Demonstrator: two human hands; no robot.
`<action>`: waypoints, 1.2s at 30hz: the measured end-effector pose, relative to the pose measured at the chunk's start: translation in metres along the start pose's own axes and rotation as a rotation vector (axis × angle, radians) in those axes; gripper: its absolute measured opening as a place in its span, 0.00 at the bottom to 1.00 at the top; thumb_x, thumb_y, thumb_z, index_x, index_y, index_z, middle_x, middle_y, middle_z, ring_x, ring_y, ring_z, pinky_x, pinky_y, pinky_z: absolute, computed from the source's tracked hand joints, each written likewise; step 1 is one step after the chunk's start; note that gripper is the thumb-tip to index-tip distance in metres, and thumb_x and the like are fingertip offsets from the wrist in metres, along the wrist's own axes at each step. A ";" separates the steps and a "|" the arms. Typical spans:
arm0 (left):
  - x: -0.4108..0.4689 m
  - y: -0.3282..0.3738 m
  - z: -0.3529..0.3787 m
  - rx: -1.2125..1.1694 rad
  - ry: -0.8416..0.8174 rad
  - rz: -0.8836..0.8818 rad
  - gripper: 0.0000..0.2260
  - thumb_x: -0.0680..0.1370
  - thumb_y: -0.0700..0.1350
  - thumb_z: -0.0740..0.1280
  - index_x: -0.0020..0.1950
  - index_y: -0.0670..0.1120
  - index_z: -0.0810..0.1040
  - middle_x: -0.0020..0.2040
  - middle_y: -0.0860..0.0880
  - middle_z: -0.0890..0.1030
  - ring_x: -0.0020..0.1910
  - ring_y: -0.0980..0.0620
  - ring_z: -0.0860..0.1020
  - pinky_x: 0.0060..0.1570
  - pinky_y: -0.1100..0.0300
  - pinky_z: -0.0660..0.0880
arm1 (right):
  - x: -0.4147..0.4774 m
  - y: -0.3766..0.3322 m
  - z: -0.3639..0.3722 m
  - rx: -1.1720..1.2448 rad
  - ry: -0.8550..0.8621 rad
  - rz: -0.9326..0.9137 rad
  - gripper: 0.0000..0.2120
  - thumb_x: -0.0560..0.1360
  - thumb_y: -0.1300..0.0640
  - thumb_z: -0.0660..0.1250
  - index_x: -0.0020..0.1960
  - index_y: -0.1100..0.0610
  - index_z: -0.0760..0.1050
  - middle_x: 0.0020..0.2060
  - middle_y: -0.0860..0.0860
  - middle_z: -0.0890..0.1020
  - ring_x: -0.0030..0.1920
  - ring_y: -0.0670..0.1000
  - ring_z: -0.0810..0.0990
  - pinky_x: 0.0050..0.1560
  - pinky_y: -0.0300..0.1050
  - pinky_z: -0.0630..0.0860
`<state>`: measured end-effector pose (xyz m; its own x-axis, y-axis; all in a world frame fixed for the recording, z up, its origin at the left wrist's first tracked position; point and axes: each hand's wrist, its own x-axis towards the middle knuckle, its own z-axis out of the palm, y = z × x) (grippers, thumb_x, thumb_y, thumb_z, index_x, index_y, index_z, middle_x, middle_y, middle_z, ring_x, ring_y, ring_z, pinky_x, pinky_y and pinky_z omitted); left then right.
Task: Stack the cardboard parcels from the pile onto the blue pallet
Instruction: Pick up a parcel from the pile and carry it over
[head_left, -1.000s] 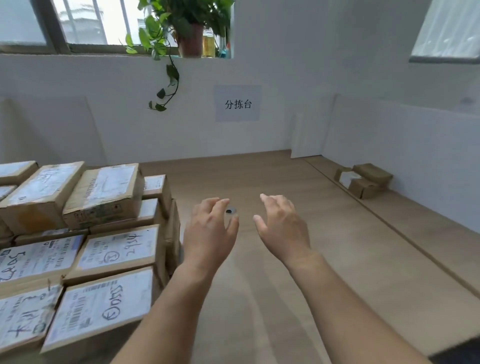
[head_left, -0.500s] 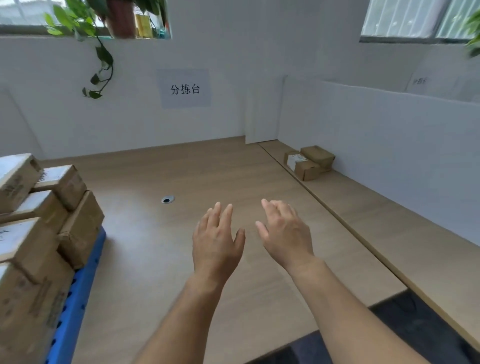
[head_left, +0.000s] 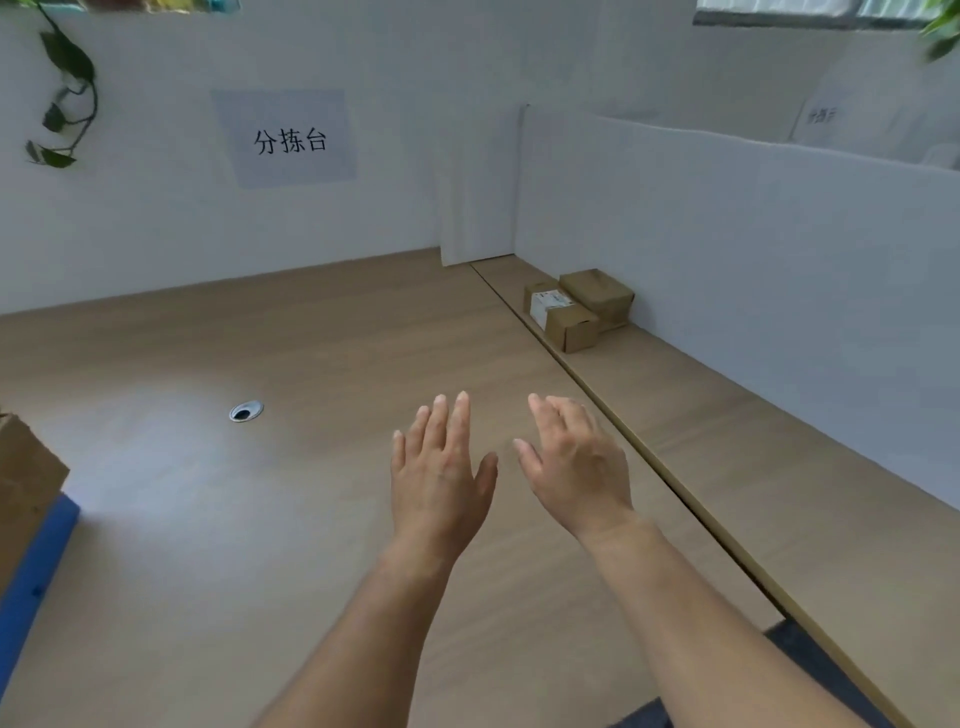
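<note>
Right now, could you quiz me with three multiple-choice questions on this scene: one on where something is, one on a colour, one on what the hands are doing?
1. Where do the loose parcels lie?
A. At the foot of the white partition on the right
B. On the windowsill
C. Beside the round cable hole

2. What colour is the pallet at the left edge?
A. Red
B. Blue
C. Green

3. What are the hands doing?
A. Both grip one parcel
B. One pinches a label
C. Both the left hand and the right hand are open and hold nothing

Answers:
1 A: the parcels lie close against the partition, far from the hands.
2 B: its visible edge is plainly blue.
3 C: the fingers are straight, with nothing in them.
</note>
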<state>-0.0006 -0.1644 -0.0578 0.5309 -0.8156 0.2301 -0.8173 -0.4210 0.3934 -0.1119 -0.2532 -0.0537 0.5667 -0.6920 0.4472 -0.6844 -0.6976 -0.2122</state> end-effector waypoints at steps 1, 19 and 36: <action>0.012 0.004 0.005 -0.003 -0.005 -0.002 0.30 0.81 0.57 0.54 0.78 0.52 0.43 0.78 0.50 0.48 0.77 0.51 0.45 0.74 0.53 0.43 | 0.009 0.008 0.003 -0.010 -0.007 -0.008 0.26 0.63 0.55 0.79 0.58 0.63 0.78 0.48 0.60 0.82 0.46 0.59 0.82 0.40 0.49 0.80; 0.185 0.077 0.094 0.012 -0.128 -0.004 0.29 0.81 0.59 0.52 0.78 0.50 0.47 0.78 0.48 0.50 0.77 0.49 0.48 0.75 0.53 0.46 | 0.147 0.163 0.047 -0.032 -0.125 0.096 0.26 0.76 0.49 0.66 0.69 0.61 0.69 0.63 0.59 0.74 0.64 0.59 0.71 0.57 0.53 0.72; 0.365 0.117 0.230 -0.156 -0.287 -0.226 0.27 0.81 0.54 0.56 0.76 0.46 0.54 0.75 0.46 0.62 0.71 0.45 0.63 0.66 0.53 0.63 | 0.301 0.300 0.174 0.142 -0.400 0.319 0.23 0.80 0.46 0.56 0.69 0.59 0.66 0.65 0.56 0.71 0.64 0.56 0.69 0.56 0.49 0.69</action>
<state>0.0455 -0.6024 -0.1322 0.5912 -0.7965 -0.1266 -0.6319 -0.5550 0.5410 -0.0668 -0.7037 -0.1341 0.4904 -0.8713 -0.0198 -0.7981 -0.4398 -0.4119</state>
